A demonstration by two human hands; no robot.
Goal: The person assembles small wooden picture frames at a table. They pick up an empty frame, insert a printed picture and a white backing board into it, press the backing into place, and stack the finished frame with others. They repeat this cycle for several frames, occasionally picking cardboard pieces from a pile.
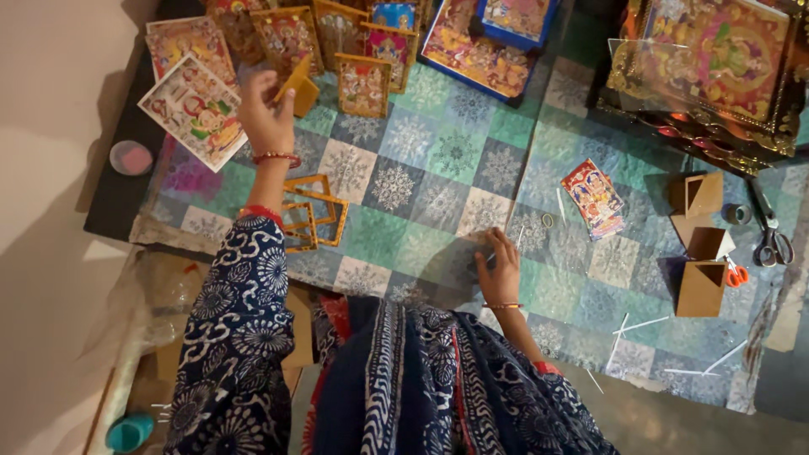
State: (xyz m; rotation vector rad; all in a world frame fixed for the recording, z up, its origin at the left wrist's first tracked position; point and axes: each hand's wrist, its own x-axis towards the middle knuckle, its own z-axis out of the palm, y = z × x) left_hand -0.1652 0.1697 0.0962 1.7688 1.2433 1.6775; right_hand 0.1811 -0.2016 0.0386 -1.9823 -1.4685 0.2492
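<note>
While raised over the quilted mat (pixel 438 168), left hand (pixel 265 114) pinching a small gold frame (pixel 301 84), fingers closed on its edge. Right hand (pixel 499 270) pressed flat on the mat, fingers spread, holding nothing. Three or so empty frames (pixel 310 212) stacked by the left wrist. Four brown stands (pixel 701 244) right, scissors (pixel 771 240) beyond, picture pack (pixel 595 198) between. Open mat in the middle.

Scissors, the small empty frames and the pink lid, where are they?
scissors (pixel 771 240), head view, on the grey handles
small empty frames (pixel 313 211), head view, on a golden frame edge
pink lid (pixel 131 157), head view, on its round top
</note>
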